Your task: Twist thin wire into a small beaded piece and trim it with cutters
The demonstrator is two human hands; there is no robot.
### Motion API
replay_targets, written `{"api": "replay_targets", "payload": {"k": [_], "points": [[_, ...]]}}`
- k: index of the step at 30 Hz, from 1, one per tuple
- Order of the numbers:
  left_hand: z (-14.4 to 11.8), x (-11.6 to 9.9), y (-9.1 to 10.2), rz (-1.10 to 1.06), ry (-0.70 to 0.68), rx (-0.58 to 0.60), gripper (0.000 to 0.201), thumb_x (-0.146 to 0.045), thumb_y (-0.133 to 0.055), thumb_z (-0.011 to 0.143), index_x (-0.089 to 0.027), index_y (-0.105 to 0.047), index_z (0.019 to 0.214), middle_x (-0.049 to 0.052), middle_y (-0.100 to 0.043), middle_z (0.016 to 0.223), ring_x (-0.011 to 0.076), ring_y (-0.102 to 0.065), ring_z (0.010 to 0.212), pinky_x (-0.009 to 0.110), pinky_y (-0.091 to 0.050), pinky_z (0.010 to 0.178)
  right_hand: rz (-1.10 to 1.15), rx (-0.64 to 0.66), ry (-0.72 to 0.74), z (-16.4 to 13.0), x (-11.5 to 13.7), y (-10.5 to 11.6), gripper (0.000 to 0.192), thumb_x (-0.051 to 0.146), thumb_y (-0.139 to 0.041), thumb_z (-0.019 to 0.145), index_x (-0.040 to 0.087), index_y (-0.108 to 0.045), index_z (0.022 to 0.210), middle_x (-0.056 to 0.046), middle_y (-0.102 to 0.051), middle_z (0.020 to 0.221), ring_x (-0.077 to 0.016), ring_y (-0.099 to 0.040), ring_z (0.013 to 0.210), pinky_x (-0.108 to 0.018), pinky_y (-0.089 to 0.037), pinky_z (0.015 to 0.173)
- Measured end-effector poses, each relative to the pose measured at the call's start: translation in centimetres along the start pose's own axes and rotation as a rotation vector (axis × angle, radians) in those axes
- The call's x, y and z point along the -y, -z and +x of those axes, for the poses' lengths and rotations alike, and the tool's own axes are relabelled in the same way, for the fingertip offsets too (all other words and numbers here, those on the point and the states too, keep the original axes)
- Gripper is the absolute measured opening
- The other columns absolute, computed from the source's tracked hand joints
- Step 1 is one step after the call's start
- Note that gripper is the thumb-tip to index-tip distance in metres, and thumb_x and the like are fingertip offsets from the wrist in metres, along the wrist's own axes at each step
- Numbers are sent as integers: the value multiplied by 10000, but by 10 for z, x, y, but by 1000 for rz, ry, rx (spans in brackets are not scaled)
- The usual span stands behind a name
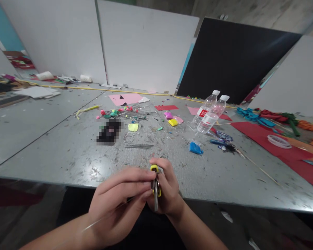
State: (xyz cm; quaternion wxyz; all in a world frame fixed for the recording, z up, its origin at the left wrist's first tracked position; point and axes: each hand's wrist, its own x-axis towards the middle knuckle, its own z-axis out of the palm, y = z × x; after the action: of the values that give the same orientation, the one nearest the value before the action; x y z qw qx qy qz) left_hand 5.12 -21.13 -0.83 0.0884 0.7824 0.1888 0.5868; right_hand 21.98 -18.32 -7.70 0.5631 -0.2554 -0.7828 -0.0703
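Note:
At the table's near edge, my right hand [169, 187] is closed around yellow-handled pliers [155, 198], whose metal jaws point back toward me. My left hand [120, 201] is closed, its fingertips pinched together right beside the jaws. A thin wire [91, 225] runs out from under that hand, across the wrist; its end at the pliers is hidden by my fingers. Beyond both hands lie a bundle of straight wires [139, 146] and a small wire ring [128, 139] on the grey table [67, 149].
Two plastic bottles [210, 116] stand right of centre, behind a blue clay packet [195, 148]. Yellow clay [173, 122] and pale-yellow clay [133, 127] lie farther in. Red sheets [258, 139] with a tape roll [279, 141] cover the right side. White boards [146, 48] line the back.

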Motion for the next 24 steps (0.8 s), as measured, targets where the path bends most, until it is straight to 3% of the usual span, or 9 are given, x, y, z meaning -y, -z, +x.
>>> {"api": "replay_targets", "payload": {"k": [15,24], "points": [[2,-1,-2,-11,-5,-16,307,87,-626,796,-128,-685,1008,89,-771,1072,165,-760,958,267,-652,853,-73,-124,2,1,5,-8,161,270,-496,930,169,-543,1047,-172,-568,1113,-274,-603,1014,-443,-581,793],[3,-1,-1,25,-36,-13,246,19,-594,879,-165,-668,1025,73,-784,1035,161,-772,916,269,-665,792,-49,-197,-1,0,5,-11,155,270,-497,939,151,-575,1000,-180,-589,1086,-261,-600,948,-432,-565,735]]}}
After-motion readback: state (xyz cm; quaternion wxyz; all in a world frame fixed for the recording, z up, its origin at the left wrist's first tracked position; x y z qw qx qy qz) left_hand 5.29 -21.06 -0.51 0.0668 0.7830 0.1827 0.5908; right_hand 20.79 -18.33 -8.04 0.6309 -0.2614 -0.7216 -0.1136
